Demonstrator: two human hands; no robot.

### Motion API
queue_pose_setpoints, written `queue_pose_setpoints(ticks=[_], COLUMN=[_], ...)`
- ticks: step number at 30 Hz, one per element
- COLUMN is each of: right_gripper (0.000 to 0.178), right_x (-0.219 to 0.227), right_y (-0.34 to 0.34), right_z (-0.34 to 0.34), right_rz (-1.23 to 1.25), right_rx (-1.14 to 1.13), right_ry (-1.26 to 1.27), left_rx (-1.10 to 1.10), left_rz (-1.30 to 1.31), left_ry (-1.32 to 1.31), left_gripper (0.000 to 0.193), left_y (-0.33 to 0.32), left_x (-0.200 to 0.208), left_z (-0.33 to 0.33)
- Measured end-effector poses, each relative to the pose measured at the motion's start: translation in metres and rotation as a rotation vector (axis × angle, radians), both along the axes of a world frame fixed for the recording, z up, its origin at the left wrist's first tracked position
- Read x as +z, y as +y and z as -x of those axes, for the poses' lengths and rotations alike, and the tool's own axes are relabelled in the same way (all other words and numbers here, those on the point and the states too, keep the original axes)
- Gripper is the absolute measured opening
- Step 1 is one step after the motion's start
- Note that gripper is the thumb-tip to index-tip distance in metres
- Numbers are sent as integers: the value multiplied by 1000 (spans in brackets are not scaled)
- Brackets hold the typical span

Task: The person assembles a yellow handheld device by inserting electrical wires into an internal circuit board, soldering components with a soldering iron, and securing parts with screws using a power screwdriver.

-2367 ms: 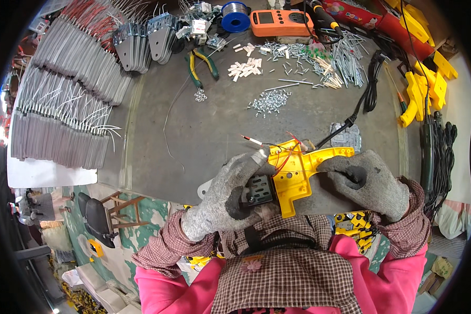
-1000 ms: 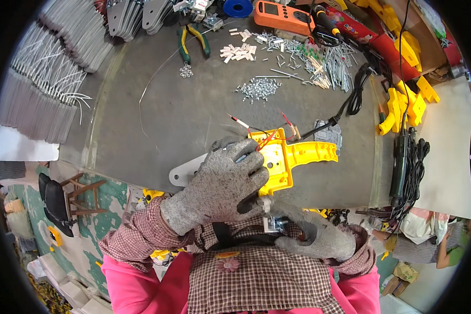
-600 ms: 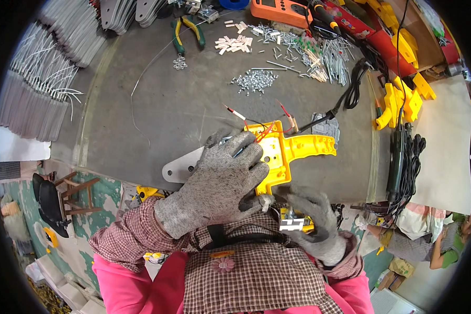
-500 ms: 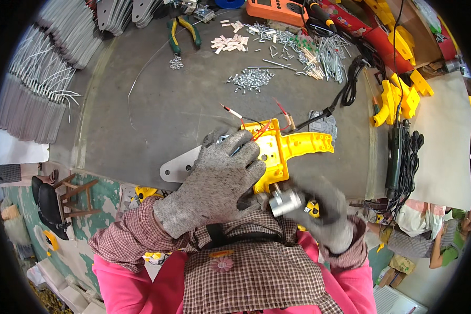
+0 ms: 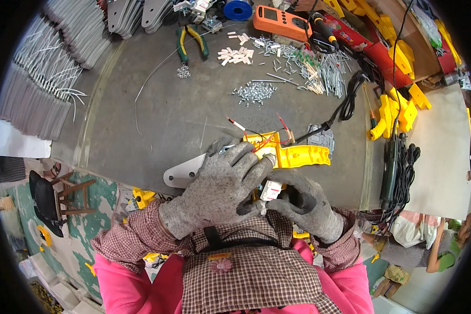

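A yellow plastic handle housing (image 5: 304,156) lies half-shell up near the table's front edge, with red and black wires (image 5: 261,144) running from it. My left hand (image 5: 214,183), in a grey glove, presses on the housing, fingers bent over its left part. From under that hand sticks out a flat grey metal plate (image 5: 179,174) with holes. My gloved right hand (image 5: 311,209) pinches a small white, block-shaped part (image 5: 271,190) with red marks at the housing's near edge. The gloves hide much of the housing's lower end.
Small screws (image 5: 254,93), pale little blocks (image 5: 235,55) and long bolts (image 5: 332,73) lie beyond the housing. Green-yellow pliers (image 5: 192,44) and an orange meter (image 5: 281,22) are farther back. Stacked metal plates (image 5: 36,110) stand left; yellow shells (image 5: 390,115) and black cables (image 5: 403,162) lie right.
My right hand, blurred before beside a silver cylindrical part, has come in closer to my left; a white block-shaped face now shows at its fingers. The housing's near part is now more covered.
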State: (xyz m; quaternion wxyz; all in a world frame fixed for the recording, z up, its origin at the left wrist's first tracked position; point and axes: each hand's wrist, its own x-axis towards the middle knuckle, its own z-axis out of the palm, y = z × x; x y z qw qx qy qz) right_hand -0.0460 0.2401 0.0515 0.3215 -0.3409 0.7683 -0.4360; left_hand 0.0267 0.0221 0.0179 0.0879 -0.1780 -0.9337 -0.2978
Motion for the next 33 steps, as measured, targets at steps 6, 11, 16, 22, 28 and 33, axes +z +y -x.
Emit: queue_pose_setpoints(ticks=[6, 11, 16, 22, 28, 33], right_gripper=[51, 50, 53, 43, 39, 44], right_x=[-14, 0, -4, 8, 21, -21], right_y=[0, -1, 0, -2, -13, 2], right_z=[15, 19, 16, 19, 43, 44], right_rz=[82, -47, -62, -192, -225, 38], right_rx=[98, 244, 215, 275, 623, 484], right_ry=[81, 439, 513, 590, 768, 789], left_rx=[-38, -56, -88, -143, -107, -98], left_rz=[82, 53, 76, 85, 35, 80], left_ry=[-32, -21, -10, -90, -34, -17], left_gripper=[89, 90, 99, 103, 100, 95], left_y=[-1, -2, -2, -4, -7, -2], left_x=[9, 3, 1, 6, -4, 2], left_z=[2, 0, -1, 5, 4, 7])
